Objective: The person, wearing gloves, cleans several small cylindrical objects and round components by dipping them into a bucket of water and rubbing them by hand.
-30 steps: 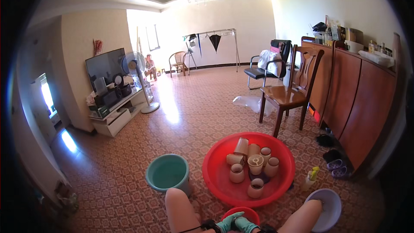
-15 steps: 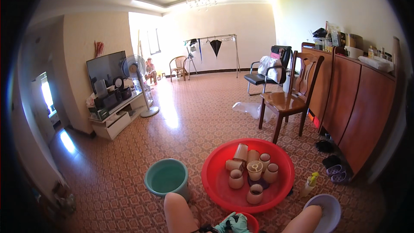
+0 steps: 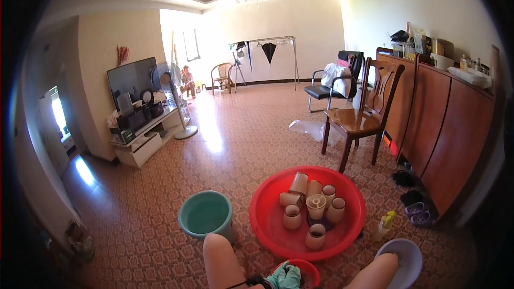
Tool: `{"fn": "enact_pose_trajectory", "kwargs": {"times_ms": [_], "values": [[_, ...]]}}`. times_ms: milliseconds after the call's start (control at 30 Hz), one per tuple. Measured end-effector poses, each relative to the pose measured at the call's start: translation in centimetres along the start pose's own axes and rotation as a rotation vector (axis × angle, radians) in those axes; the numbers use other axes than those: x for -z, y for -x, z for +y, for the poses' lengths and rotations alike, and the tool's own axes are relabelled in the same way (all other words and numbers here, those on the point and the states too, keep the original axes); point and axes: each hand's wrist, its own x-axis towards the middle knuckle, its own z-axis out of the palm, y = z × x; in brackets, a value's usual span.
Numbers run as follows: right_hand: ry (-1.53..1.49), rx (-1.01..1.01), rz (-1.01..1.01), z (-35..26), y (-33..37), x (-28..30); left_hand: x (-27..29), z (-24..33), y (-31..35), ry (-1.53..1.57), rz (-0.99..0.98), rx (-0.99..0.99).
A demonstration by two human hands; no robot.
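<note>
At the lower edge, my left hand (image 3: 288,276) wears a teal glove and is over a small red basin (image 3: 309,268). Its fingers look bent together, and whatever they hold is hidden. A black band crosses the wrist. My right hand is out of sight. Just beyond stands a large red basin (image 3: 262,233) with several beige cup-shaped pieces in it, some upright and some on their sides. One piece (image 3: 316,203) shows a spoked ring at its top. Left of it is a green bucket (image 3: 184,219) holding what looks like water.
A pale purple basin (image 3: 411,265) sits beside my right knee, near a spray bottle (image 3: 384,225) with a yellow-green head. Farther off are a wooden chair (image 3: 353,122), a cabinet (image 3: 455,123), slippers (image 3: 420,218), a standing fan (image 3: 186,131) and a seated person (image 3: 187,80).
The view has tilted slightly, so the nearby basins and bucket sit a little higher in it. My gloved hand has shifted slightly left against the small red basin.
</note>
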Motion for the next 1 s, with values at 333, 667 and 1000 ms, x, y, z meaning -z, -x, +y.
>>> {"fn": "enact_pose_trajectory", "kwargs": {"times_ms": [333,667,1000], "values": [[0.692,-0.548,0.179,34.5,-8.8,-15.2,-9.4,-11.6,-14.6,-0.341,0.734,0.020],[-0.138,-0.335,-0.262,1.3,-0.9,1.6,-1.4,-3.6,-1.4,-0.268,0.645,-0.258],[-0.860,-0.556,-0.427,2.7,-2.1,3.4,-7.1,-4.9,-3.7,-0.440,1.074,-0.271]]}}
